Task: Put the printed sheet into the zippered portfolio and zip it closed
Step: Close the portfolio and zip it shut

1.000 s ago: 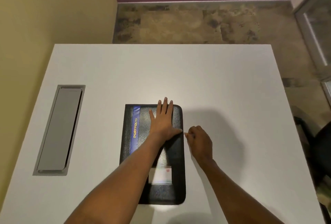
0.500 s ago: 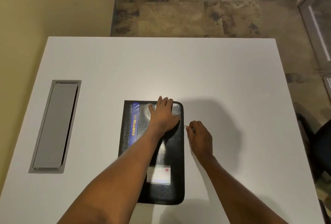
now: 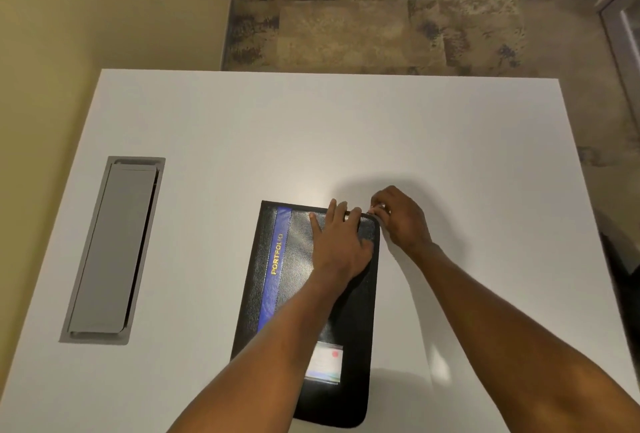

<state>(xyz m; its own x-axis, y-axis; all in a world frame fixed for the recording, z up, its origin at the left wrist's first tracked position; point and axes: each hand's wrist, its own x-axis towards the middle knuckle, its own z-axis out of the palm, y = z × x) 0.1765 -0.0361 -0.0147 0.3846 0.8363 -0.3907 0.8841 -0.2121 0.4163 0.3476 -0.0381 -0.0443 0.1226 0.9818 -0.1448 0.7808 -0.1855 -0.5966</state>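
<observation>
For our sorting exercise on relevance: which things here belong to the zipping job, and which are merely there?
Belongs to the job:
black zippered portfolio with a blue stripe
left hand pressing its cover
right hand at its far right corner

Merely there:
white table
grey rectangular cable hatch

Right hand [image 3: 401, 221] moved from portfolio's [image 3: 294, 280] right edge up to far right corner.

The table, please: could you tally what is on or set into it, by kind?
Portfolio: 1
Hands: 2, left, right
Cable hatch: 1
Total: 4
</observation>
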